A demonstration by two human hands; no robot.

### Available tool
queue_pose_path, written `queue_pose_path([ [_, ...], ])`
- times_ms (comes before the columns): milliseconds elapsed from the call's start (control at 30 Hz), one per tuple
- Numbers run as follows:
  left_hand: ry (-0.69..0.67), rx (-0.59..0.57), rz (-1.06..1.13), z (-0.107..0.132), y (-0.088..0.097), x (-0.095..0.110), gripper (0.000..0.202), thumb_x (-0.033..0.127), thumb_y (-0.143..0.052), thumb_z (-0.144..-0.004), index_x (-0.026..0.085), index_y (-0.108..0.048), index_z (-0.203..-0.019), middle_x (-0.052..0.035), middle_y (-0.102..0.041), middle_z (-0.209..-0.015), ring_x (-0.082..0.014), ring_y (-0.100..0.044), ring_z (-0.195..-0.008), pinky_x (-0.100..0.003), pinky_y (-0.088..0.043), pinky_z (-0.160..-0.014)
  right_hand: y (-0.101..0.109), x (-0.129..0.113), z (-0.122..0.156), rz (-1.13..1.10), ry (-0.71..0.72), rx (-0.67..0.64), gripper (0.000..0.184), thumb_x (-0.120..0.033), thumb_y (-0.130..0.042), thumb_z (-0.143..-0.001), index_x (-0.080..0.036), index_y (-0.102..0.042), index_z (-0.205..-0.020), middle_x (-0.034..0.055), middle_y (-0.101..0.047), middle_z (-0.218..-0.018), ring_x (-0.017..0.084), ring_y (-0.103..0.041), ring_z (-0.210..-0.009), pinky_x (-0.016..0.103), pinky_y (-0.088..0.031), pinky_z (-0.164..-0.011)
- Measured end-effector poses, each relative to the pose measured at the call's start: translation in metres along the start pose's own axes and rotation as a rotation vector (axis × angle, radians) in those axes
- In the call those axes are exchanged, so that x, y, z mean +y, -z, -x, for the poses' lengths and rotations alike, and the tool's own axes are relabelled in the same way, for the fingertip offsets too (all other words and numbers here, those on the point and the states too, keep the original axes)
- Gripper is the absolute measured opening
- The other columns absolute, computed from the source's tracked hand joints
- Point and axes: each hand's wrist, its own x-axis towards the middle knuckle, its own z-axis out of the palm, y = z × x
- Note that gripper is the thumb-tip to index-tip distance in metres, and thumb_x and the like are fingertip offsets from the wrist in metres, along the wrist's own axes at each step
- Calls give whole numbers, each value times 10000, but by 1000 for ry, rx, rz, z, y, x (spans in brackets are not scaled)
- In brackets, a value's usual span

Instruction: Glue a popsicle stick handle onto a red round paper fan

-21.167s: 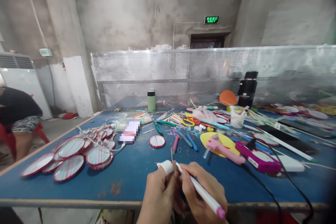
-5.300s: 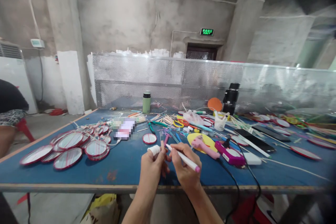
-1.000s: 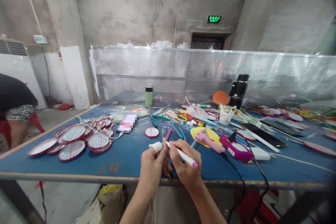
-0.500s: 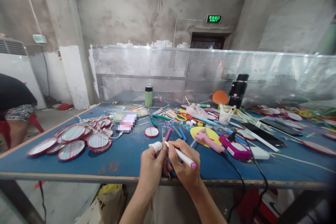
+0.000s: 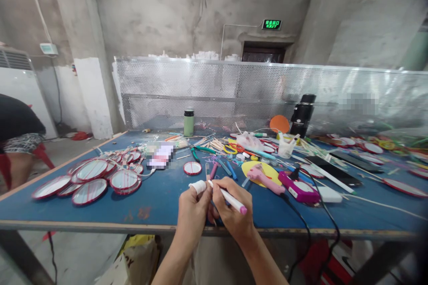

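The person's left hand (image 5: 194, 213) pinches a small flat stick (image 5: 207, 172) between its fingertips, above the near edge of the blue table (image 5: 157, 211); the stick points away from the body, presumably so that its face stays in sight. A white wrap (image 5: 199, 186) covers one digit of that hand. The right hand (image 5: 234, 208) has its fingers closed around a white pen (image 5: 230, 198) in a writing grip, pink end outward, its tip at the stick; the hands sit close together, which likely steadies both. Just beyond lies a red-rimmed disc (image 5: 192, 168). To the right, a pink glue-gun-like tool (image 5: 267, 180) rests on a yellow disc (image 5: 274, 172), perhaps to shield the tabletop
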Motion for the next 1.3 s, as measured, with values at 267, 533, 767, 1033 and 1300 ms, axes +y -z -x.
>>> queue_pose_path([
  [267, 28, -1, 3, 0, 0, -2, 488, 627, -633, -817, 150, -619, -717, 35, -552, -421, -107, -497, -341, -184, -394, -345, 1, 0, 1, -5, -5, 54, 146, -149, -544, -932, -188, -665, -859, 9, -680, -712, 120, -641, -607, 217, -496, -593],
  [533, -5, 5, -11, 1, 1, -1, 473, 601, -650, -814, 148, -607, -686, 39, -550, -446, -88, -481, -350, -172, -392, -354, -1, 2, 2, -8, -1, -11, 143, -143, -547, -927, -179, -666, -857, 12, -680, -719, 119, -635, -616, 218, -489, -602],
  [767, 36, 11, -6, 1, -1, 2, 494, 627, -638, -806, 138, -624, -737, 36, -552, -426, -108, -499, -349, -183, -397, -347, 0, 1, 3, -3, -2, 53, 137, -134, -549, -931, -171, -667, -871, 10, -671, -717, 109, -632, -615, 207, -487, -607],
  [1033, 15, 8, -7, 1, -1, 2, 493, 622, -649, -801, 138, -621, -717, 40, -542, -444, -93, -477, -355, -178, -387, -358, -2, 2, 2, -5, -11, -4, 148, -146, -543, -936, -168, -669, -863, 17, -681, -724, 115, -639, -628, 210, -486, -615],
  [1300, 16, 2, -14, 2, -1, 3, 517, 641, -631, -808, 133, -628, -716, 31, -553, -429, -97, -485, -353, -176, -387, -356, -2, 1, 1, -1, -5, 18, 144, -145, -547, -935, -168, -668, -860, 17, -680, -722, 115, -637, -624, 207, -484, -603],
])
